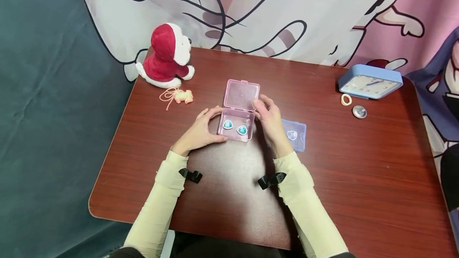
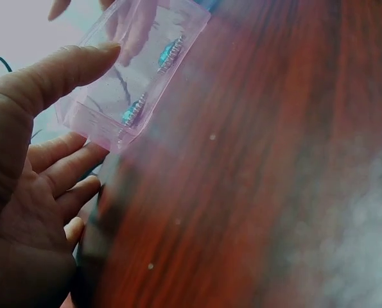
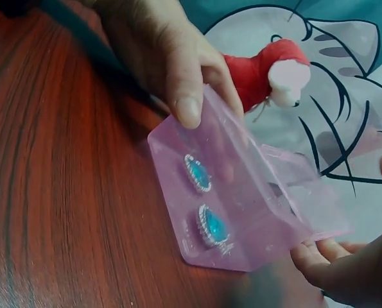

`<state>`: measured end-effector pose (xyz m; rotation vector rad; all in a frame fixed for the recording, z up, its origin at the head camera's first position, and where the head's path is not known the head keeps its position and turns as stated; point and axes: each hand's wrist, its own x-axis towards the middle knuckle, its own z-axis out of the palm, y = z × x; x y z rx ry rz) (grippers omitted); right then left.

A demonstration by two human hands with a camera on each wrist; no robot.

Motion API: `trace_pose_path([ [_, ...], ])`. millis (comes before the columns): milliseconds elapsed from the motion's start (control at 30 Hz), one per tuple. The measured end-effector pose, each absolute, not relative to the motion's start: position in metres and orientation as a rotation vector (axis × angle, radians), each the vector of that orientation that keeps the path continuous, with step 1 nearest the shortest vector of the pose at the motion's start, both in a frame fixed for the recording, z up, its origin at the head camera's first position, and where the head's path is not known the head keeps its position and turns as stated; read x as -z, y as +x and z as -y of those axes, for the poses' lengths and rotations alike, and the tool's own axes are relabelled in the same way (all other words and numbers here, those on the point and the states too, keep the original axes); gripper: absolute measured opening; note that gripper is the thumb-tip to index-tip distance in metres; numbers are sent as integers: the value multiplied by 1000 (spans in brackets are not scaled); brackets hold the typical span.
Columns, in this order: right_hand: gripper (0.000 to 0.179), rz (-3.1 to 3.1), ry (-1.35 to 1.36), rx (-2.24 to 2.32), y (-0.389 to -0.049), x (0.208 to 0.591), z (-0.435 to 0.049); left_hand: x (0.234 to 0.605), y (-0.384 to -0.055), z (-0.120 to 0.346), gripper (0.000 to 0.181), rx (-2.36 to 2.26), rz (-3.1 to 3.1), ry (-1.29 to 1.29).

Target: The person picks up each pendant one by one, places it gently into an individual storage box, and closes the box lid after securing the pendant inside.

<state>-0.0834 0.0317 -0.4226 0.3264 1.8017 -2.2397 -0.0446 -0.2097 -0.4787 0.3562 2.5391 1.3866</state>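
A pink clear plastic box point(image 1: 235, 135) stands with its hinged lid point(image 1: 242, 94) raised. Inside lie two heart-shaped blue gem pieces point(image 1: 242, 130) edged with small clear stones. My left hand point(image 1: 198, 133) grips the box's left side; in the left wrist view its thumb point(image 2: 69, 70) lies over the rim and the fingers are along the outside. At the right, my right hand point(image 1: 270, 124) holds the lid near the hinge, thumb on its inner face and fingers behind. The right wrist view shows the gem pieces point(image 3: 211, 226) side by side in the box.
A bluish clear case point(image 1: 300, 140) with a pale heart-shaped piece lies right of my right hand. At the back left sit a plush dog point(image 1: 166, 61) in red and a peach cord bundle point(image 1: 183, 96). A blue clock point(image 1: 371, 82), a small ring point(image 1: 342, 102) and a round metal tin point(image 1: 359, 112) are far right.
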Motion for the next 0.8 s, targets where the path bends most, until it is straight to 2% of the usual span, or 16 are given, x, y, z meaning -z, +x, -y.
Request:
trace_pose_path([
  [133,50,-1745,287,2321,-79,419,-32,480,-45,210,92,-1400,-2543,358],
  [267,50,-1823,213,2325,-72,416,-32,481,-45,209,92,-1384,-2552,366],
  [500,27,-2240,22,1991,-57,418,-29,481,-45,209,98,-1363,-2539,316],
  [633,28,-2421,-139,1859,-47,425,-23,481,-45,209,95,-1377,-2536,322],
  [800,43,-2608,-195,1678,-33,434,-18,482,-45,209,91,-1402,-2545,353],
])
